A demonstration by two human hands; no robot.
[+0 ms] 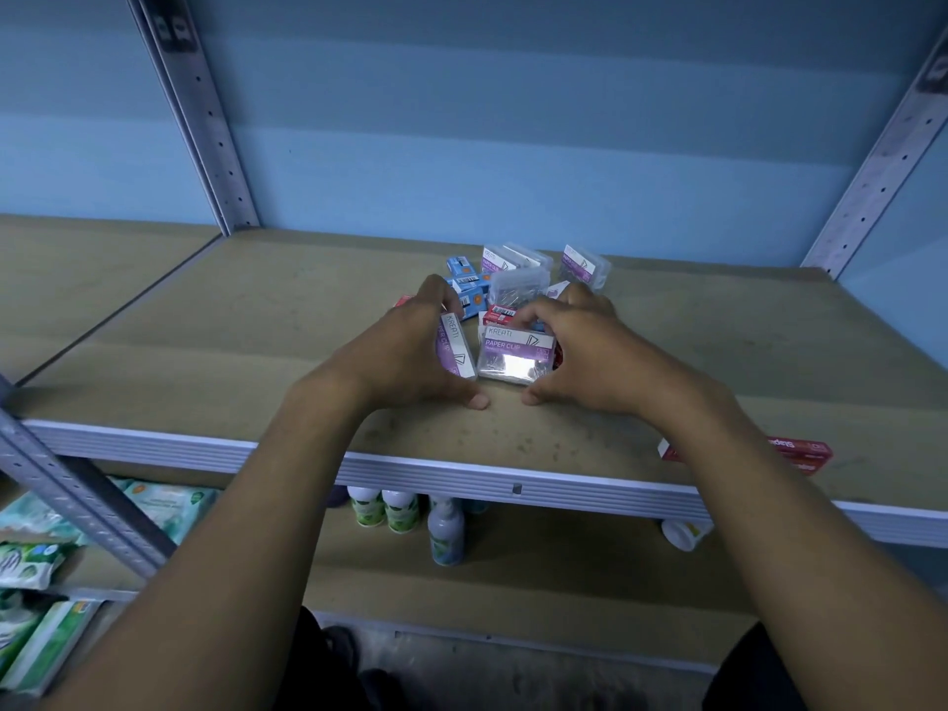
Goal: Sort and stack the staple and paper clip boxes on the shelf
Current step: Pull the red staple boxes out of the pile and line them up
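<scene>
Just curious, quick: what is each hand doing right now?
Left hand: grips an upright paper clip box.
Right hand: grips a flat paper clip box.

Shelf board [205,320] lies bare left and front of the box cluster [518,284]. A red staple box [800,451] sits near the front-right edge. Uprights [200,120] bound both rear corners.

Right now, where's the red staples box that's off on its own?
Head view: the red staples box lies at the right front of the shelf, by the front edge beside the right forearm, well apart from the pile between the hands.
</scene>
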